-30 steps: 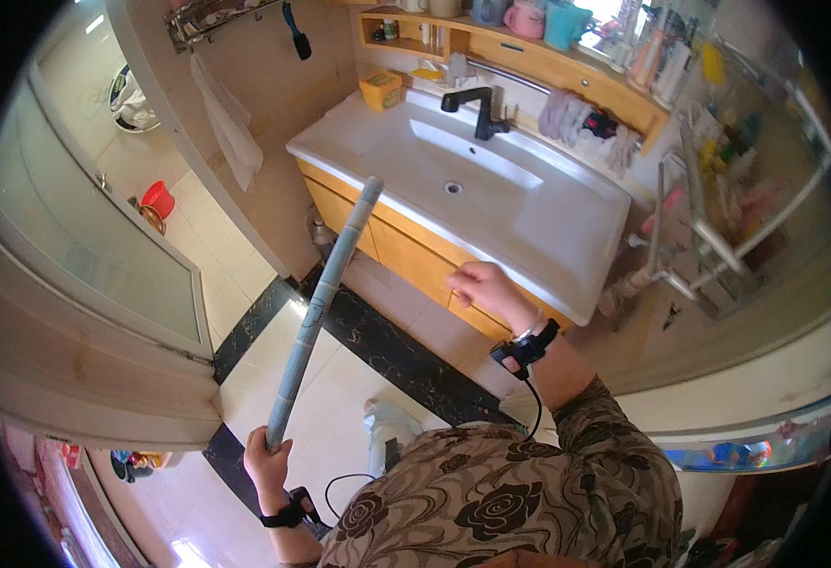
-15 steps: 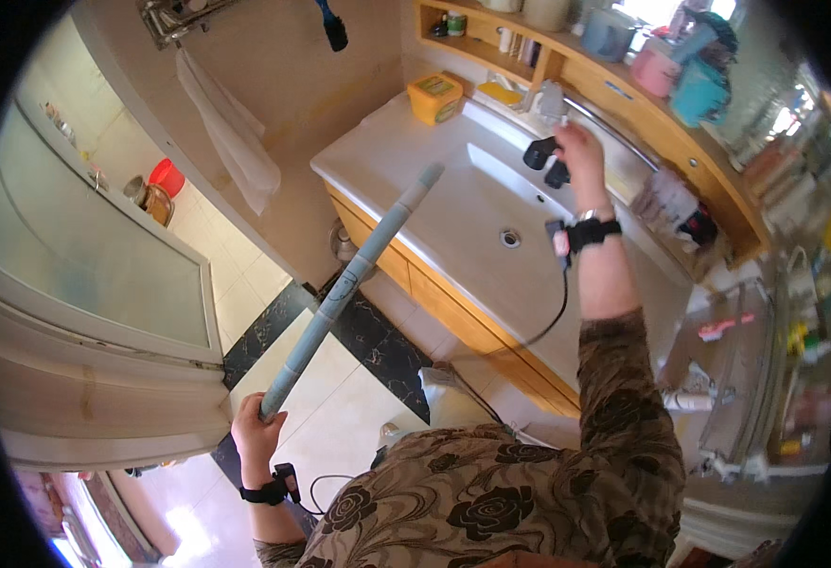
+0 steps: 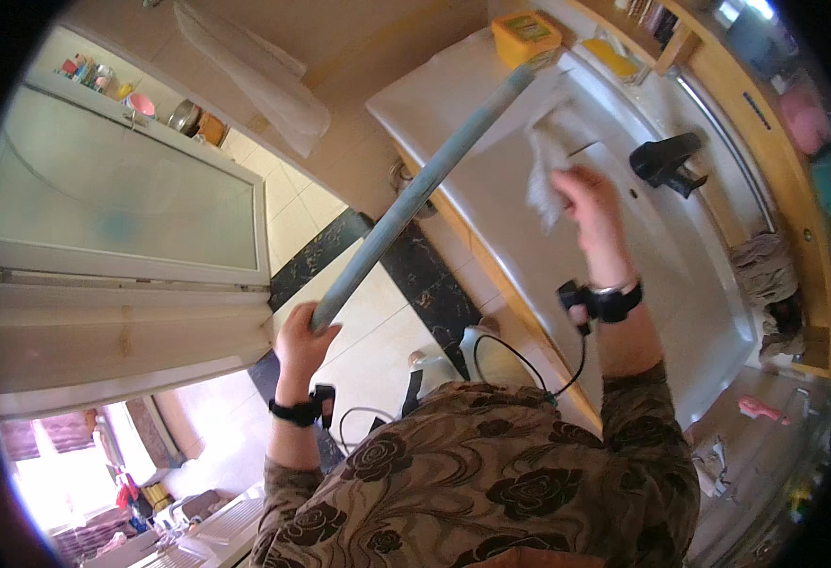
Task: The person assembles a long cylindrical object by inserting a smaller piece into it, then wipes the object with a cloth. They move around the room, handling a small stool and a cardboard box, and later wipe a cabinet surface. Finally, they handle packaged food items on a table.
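While your left hand grips the tube, your right pinches a thin white sheet

As you stand at the sink [image 3: 434, 95], your left hand [image 3: 304, 348] is wrapped around the lower end of a long grey-blue tube [image 3: 425, 185]. The tube slants up and away to the right, crossing the sink's front edge in view; its far end lies just by an orange-yellow box [image 3: 527, 38] on the counter, and you cannot tell from here whether the two touch.

Your right hand [image 3: 593, 213] is over the basin, thumb and fingers together on a thin white sheet [image 3: 548, 170] that hangs to the left of your fingertips. It is blurred, so its material is unclear. That hand is apart from the tube. To its right is a black faucet [image 3: 666, 163]. You wear a black band on each wrist, and a white cloth [image 3: 250, 76] hangs on the wall beyond the tube.
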Tool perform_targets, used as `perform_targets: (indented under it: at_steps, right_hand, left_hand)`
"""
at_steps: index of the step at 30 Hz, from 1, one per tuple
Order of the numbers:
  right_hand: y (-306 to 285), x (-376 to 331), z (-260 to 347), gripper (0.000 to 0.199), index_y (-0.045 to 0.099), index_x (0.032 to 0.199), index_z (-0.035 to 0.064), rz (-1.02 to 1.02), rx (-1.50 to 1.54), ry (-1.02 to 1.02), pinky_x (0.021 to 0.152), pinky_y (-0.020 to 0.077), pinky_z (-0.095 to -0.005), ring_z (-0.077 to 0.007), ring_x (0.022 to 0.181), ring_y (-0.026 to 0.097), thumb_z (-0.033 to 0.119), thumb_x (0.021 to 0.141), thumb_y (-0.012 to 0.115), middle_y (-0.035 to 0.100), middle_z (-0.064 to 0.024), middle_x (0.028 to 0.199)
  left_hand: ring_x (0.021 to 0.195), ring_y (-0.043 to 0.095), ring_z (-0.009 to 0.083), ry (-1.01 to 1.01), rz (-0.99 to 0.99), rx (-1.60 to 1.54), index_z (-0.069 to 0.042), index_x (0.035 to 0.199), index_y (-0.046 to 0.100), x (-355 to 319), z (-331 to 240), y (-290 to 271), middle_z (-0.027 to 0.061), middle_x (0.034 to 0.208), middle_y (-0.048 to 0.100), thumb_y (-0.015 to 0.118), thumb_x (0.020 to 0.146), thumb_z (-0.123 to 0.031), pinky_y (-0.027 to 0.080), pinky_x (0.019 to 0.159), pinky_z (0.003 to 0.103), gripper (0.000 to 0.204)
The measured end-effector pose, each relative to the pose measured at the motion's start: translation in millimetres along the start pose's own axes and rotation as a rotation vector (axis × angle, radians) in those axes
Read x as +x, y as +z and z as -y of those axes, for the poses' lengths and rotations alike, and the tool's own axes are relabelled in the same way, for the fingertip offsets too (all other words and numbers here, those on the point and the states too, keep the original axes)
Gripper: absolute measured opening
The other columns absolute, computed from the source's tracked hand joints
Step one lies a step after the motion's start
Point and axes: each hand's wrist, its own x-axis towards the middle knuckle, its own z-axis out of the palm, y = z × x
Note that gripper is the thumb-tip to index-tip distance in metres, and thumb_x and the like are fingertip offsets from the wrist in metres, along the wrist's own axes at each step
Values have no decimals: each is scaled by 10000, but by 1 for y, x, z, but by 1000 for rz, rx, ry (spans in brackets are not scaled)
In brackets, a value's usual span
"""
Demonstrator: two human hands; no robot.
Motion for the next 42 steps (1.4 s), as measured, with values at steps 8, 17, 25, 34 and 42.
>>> perform_targets:
  at_steps: [8,17,25,34,42]
  right_hand:
    - [133,-57,-64,225,611,1073,-30,341,753,329,808,482,-276,-140,880,616,91,883,607,659,-70,980]
    - [163,-68,-69,301,576,1066,-23,-3,830,164,759,505,-259,-137,845,624,26,794,694,648,-87,930]
    - [137,-75,-67,587,412,1311,-39,-242,411,116,745,502,-254,-149,836,623,-19,782,663,638,-98,929]
    - [151,-83,-72,267,610,1051,-34,254,629,216,777,507,-274,-146,867,618,56,812,691,641,-68,959]
    - [193,-86,-72,173,647,958,-37,73,1034,216,723,528,-287,-165,808,643,-44,785,650,669,-85,896]
  left_hand:
    - [745,608,280,132,122,-130,-12,948,627,54,-40,31,125,852,628,791,652,-195,492,671,344,385]
    - [786,616,304,196,175,-202,-46,953,623,56,-71,64,119,870,631,770,687,-238,491,685,368,360]
    - [783,618,300,168,216,-196,-24,932,617,46,-71,73,139,857,624,775,687,-271,486,692,372,383]
    - [857,625,322,204,300,-393,-40,984,619,49,-76,81,149,926,641,742,711,-239,500,748,386,360]
    - [843,633,342,343,328,-173,-46,971,647,43,-70,75,153,918,650,699,721,-213,514,728,388,305]
